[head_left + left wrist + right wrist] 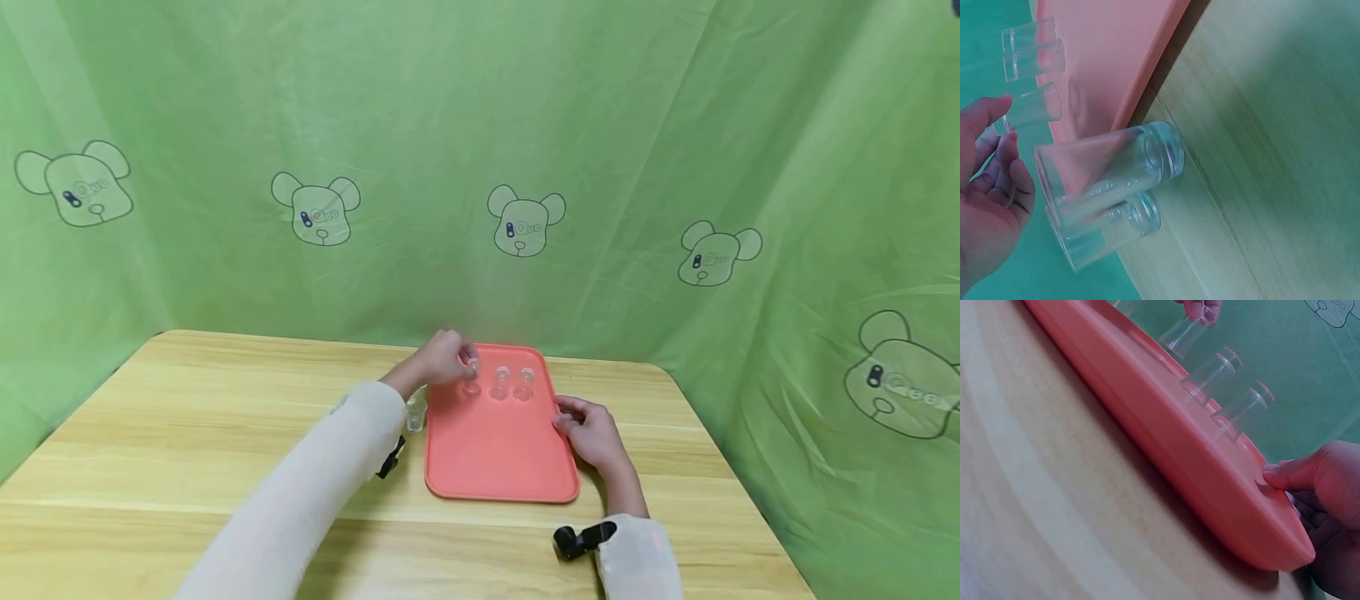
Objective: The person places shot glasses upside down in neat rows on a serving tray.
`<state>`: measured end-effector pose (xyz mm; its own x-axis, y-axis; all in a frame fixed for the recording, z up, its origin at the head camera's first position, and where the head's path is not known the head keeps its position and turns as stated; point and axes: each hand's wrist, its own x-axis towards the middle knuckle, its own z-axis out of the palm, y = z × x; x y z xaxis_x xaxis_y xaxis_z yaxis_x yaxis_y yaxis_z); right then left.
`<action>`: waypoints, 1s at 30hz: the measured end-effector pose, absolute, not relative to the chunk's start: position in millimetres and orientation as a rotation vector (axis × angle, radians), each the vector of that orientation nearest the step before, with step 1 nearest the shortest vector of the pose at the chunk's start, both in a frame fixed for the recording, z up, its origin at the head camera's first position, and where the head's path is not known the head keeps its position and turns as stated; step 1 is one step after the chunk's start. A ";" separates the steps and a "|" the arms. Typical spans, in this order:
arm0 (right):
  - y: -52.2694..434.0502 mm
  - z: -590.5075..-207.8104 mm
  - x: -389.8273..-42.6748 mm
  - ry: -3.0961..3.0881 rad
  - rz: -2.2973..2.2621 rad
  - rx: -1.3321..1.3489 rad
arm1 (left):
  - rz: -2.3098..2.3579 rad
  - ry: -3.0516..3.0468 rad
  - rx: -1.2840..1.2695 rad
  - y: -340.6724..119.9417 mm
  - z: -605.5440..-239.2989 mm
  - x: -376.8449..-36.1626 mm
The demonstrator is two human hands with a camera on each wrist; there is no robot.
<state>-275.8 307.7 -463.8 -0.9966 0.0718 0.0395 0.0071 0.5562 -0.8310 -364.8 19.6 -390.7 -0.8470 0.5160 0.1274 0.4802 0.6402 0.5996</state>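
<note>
1. Three small clear glass cups stand upright in a row across the far part of the flat salmon-pink plastic tray (495, 454), which lies on the pale wooden worktop (225, 433).
2. The left hand (444, 358) reaches over the tray's far left corner, its fingers (467, 357) curled round the rim of the leftmost cup (472, 382), pinching it from above. That cup appears to rest on the tray, or very nearly; I cannot tell whether it is fully set down.
3. The middle cup (501, 382) and the right cup (526, 382) stand just beside it, apart from each other and untouched.
4. Two more clear glass cups (1110, 187) wait on the worktop just off the tray's left edge, close together, near the left forearm.
5. The right hand (588, 429) rests against the tray's right edge, thumb on the rim and fingers curled under it, steadying it.
6. Judging from this, the step in hand is loading cups onto the tray, with the third being placed and two left outside.
7. The next move likely calls for letting go cleanly without tipping the cup, then drawing the hand back left toward the waiting pair, clear of the row.
</note>
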 end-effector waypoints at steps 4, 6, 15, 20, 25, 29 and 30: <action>307.4 -463.7 -275.4 -2.702 1.458 -0.067 | 0.954 2.801 0.866 21.9 -392.8 -363.6; 307.3 -463.5 -275.2 -2.701 1.459 -0.066 | 0.936 2.810 0.870 22.8 -393.7 -363.0; 307.1 -462.3 -274.8 -2.703 1.462 -0.071 | 0.865 2.821 0.881 24.9 -396.9 -364.1; 307.0 -462.0 -274.4 -2.704 1.458 -0.072 | 0.852 2.816 0.898 24.3 -397.1 -363.6; 306.2 -461.5 -273.6 -2.704 1.467 -0.085 | 0.846 2.819 0.893 24.3 -397.9 -363.5; 305.4 -460.9 -273.4 -2.701 1.471 -0.087 | 0.871 2.798 0.848 25.1 -397.9 -362.7; 305.6 -460.9 -273.4 -2.702 1.470 -0.080 | 0.875 2.795 0.837 25.4 -397.9 -362.6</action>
<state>-273.4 305.6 -460.9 -0.9966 0.0766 0.0317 0.0150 0.5427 -0.8398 -362.6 25.4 -397.9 -0.8446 0.5308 0.0697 0.4759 0.6847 0.5520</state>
